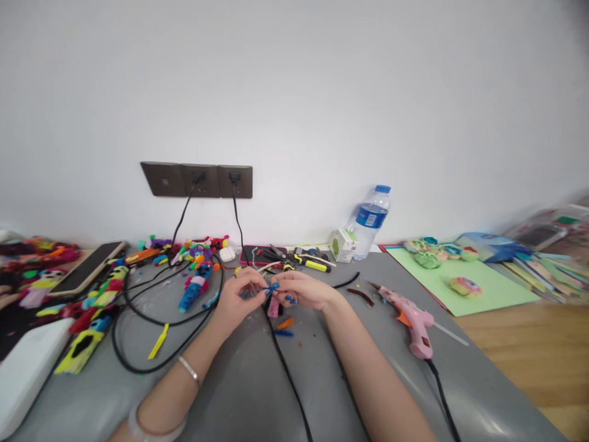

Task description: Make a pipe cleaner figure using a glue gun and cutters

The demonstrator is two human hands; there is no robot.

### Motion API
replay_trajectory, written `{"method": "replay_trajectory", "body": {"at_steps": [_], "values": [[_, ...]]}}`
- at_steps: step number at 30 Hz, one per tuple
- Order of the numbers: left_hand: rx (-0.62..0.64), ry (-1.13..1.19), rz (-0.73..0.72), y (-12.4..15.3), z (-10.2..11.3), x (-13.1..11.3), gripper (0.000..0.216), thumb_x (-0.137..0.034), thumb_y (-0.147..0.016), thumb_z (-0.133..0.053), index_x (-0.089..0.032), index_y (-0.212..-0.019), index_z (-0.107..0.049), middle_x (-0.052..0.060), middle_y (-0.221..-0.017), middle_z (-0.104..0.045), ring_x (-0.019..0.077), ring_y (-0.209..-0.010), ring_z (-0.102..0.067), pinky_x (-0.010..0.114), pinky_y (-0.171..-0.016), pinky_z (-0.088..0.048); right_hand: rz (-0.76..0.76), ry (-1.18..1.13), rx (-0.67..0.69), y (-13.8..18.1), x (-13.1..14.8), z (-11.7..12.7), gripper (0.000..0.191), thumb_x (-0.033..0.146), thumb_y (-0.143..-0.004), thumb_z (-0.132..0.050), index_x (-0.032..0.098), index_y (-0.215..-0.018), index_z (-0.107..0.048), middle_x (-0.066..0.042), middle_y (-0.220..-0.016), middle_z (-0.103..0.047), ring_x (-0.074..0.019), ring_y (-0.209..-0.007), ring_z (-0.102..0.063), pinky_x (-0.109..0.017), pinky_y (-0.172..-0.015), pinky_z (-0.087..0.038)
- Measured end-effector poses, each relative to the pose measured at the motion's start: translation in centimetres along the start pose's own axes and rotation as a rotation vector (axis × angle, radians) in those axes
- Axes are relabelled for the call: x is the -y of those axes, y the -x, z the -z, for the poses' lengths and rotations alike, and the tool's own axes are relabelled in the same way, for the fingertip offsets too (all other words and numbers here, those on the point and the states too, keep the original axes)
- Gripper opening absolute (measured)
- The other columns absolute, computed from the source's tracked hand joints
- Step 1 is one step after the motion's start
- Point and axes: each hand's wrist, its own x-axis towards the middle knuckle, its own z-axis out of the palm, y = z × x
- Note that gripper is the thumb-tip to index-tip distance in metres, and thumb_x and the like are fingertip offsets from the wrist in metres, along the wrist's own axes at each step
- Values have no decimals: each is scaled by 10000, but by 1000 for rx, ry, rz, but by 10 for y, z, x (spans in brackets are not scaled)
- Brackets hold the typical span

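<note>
Both of my hands meet at the middle of the grey table, fingertips pinched together. Between them is a small blue piece of pipe cleaner (271, 287), partly hidden by the fingers. My left hand (240, 296) grips it from the left, closed at thumb and forefinger. From the other side my right hand (301, 290) pinches it, its lower fingers curled in. Just below the hands hangs or lies a pink fuzzy piece (273, 307); I cannot tell whether it is held. An orange piece (286, 323) and a blue strip (283, 333) lie on the table close by.
To the right lies a pink glue gun (416, 328) with its cord. Pliers (280, 255), a small box (344, 245) and a water bottle (370, 221) are near the wall. Left are black cable loops (120, 356), several pipe cleaner figures (193, 291) and a white box-like object (34, 374).
</note>
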Motion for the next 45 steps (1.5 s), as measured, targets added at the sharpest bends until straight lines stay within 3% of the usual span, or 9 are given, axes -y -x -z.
{"method": "replay_trajectory", "body": {"at_steps": [17,24,30,33,35,37,39,41,45], "values": [[-63,224,186,0,-1,9,114,-265,-737,-710,-167,-786,-677,11,-765,-605,76,-487,-520,199,-440,-454,55,-43,-85,-3,-4,4,311,415,-703,-769,148,-741,-615,41,-582,-514,-70,-518,-401,-212,-484,-281],[-80,203,169,-2,-1,9,109,-268,-731,-702,-170,-769,-672,-10,-703,-581,72,-483,-469,191,-443,-376,156,270,-420,16,19,13,371,516,-745,-681,156,-710,-595,27,-602,-541,-74,-508,-414,-209,-472,-285],[-77,152,108,-1,-4,9,89,-253,-732,-693,-172,-764,-677,-4,-704,-592,101,-550,-485,220,-531,-401,318,750,-544,43,28,-19,211,350,-808,-608,164,-894,-659,-41,-817,-666,-149,-710,-568,-260,-644,-411],[-74,141,114,0,-3,10,107,-275,-732,-688,-173,-759,-674,0,-706,-595,107,-573,-500,219,-546,-407,361,911,-814,75,15,-22,194,301,-827,-529,183,-924,-648,-58,-899,-685,-186,-800,-608,-281,-681,-429],[-69,142,122,0,-3,11,116,-283,-734,-683,-170,-761,-678,2,-712,-592,106,-580,-498,214,-544,-401,275,993,-1090,108,3,-10,168,315,-819,-518,185,-860,-616,-63,-833,-682,-201,-767,-614,-298,-687,-428],[-66,151,128,1,-3,14,122,-288,-731,-683,-170,-764,-681,1,-707,-587,105,-579,-495,209,-534,-391,18,1062,-1421,146,-11,10,183,360,-815,-525,188,-799,-586,-76,-771,-675,-213,-708,-612,-304,-644,-407],[-68,165,135,1,-4,17,126,-291,-723,-688,-173,-765,-683,-3,-691,-578,105,-573,-490,207,-526,-389,-264,1039,-1589,179,-24,33,258,435,-820,-526,185,-779,-578,-99,-726,-672,-228,-666,-616,-297,-582,-384],[-58,176,142,1,-5,19,132,-292,-718,-692,-175,-777,-688,-10,-670,-570,105,-567,-491,206,-525,-392,-455,985,-1551,200,-35,51,303,452,-809,-536,184,-672,-568,-108,-634,-654,-232,-629,-616,-296,-566,-386],[-42,202,173,1,-6,19,160,-301,-705,-701,-175,-803,-687,-26,-618,-564,111,-558,-509,210,-534,-410,-464,961,-1386,209,-43,63,316,412,-745,-608,202,-516,-550,-81,-546,-651,-227,-603,-609,-298,-572,-393]]}}
